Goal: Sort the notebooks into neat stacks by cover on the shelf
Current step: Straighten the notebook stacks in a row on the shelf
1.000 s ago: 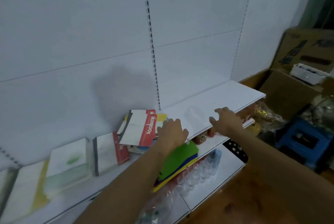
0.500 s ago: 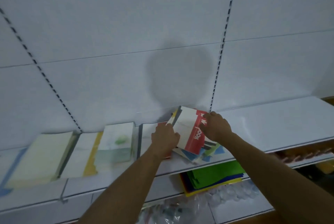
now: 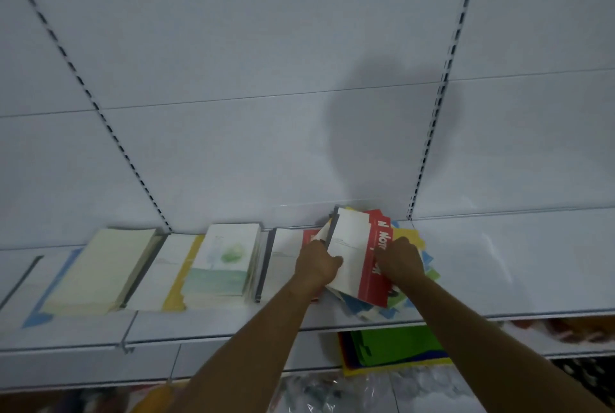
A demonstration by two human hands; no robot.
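White slotted back panel (image 3: 233, 79) over a white shelf (image 3: 515, 262), dim light, head shadow on the wall. Left to right on the shelf: pale cream stack (image 3: 100, 269), yellow-edged stack (image 3: 169, 272), green watercolour stack (image 3: 226, 262), white-and-red stack (image 3: 286, 249), then a messy pile (image 3: 416, 279) of mixed covers. Left hand (image 3: 316, 266) grips the left edge of the red-and-white notebook (image 3: 352, 256) lying tilted on top of that pile; right hand (image 3: 399, 259) has fingers curled on its red spine side. Lower shelf (image 3: 233, 362) holds green and yellow folders (image 3: 392, 346), partly hidden by the forearms.
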